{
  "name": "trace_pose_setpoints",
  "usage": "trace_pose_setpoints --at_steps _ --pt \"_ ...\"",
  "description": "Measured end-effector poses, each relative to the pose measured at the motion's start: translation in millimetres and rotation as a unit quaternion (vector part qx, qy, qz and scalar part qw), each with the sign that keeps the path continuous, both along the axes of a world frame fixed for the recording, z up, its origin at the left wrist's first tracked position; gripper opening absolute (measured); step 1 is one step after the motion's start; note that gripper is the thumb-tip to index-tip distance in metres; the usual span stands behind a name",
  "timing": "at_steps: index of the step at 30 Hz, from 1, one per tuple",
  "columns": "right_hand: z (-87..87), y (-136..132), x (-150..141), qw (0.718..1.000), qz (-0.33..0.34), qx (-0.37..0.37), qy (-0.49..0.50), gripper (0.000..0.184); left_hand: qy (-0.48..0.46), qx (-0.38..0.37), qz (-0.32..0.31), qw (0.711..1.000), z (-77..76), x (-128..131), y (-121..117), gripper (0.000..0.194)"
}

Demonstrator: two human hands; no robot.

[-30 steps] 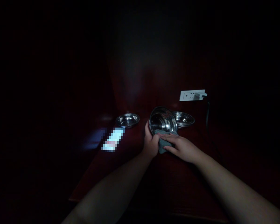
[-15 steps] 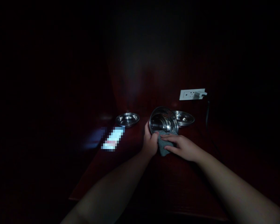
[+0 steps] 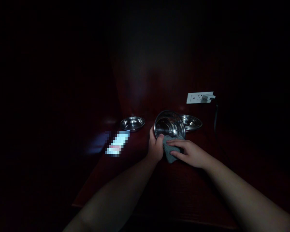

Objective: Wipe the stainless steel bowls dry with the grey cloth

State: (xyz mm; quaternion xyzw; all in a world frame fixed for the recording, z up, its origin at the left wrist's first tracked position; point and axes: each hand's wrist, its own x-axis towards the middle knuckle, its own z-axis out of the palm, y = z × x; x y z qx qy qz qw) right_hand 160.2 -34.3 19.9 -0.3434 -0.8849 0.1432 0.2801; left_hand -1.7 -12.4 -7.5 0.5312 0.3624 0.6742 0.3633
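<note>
A shiny metal bowl is held tilted above the table, its open mouth turned towards me. My left hand grips the bowl by its left side, thumb over the near rim and fingers behind. A grey-green cloth hangs over the bowl's lower right rim. My right hand presses the cloth against that rim, its fingers closed on the fabric; part of the cloth is hidden under them.
On the dark red table, a shallow metal dish stands left and another metal dish stands behind the bowl. A lit, blurred-out screen lies left. A white wall socket holds a plug with a dark cable.
My right hand and the cloth have shifted slightly along the bowl's rim, and the cloth hangs a little lower. My left hand keeps its grip, nearly still.
</note>
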Motion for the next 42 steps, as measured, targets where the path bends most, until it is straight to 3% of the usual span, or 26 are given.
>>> trace_pose_setpoints --at_steps 6,12,17,21,24,32,42 --pt "0.4 -9 -15 0.993 -0.021 0.094 -0.067 0.079 -0.062 -0.040 0.045 0.996 4.4 1 1 0.036" --pt "-5.8 -7 -26 0.980 -0.098 0.154 -0.074 0.067 -0.170 -0.094 0.025 0.981 7.4 7 3 0.035" --pt "-2.7 -2 -20 0.982 -0.096 0.155 -0.051 0.052 -0.210 -0.122 -0.006 0.970 10.4 8 2 0.040" --pt "7.3 -2 -9 0.993 -0.040 0.106 -0.009 0.030 -0.193 -0.157 -0.033 0.968 14.5 8 -3 0.045" --pt "13.0 -3 -1 0.998 -0.009 0.067 0.019 0.020 -0.160 -0.141 -0.031 0.977 12.4 8 -4 0.044" --pt "10.4 -2 0 0.999 -0.018 0.018 0.021 0.014 -0.091 -0.095 -0.001 0.991 -0.3 6 2 0.038" --pt "7.3 -1 -1 1.000 0.009 -0.006 0.017 0.014 -0.071 -0.069 -0.023 0.995 -3.0 8 2 0.038"
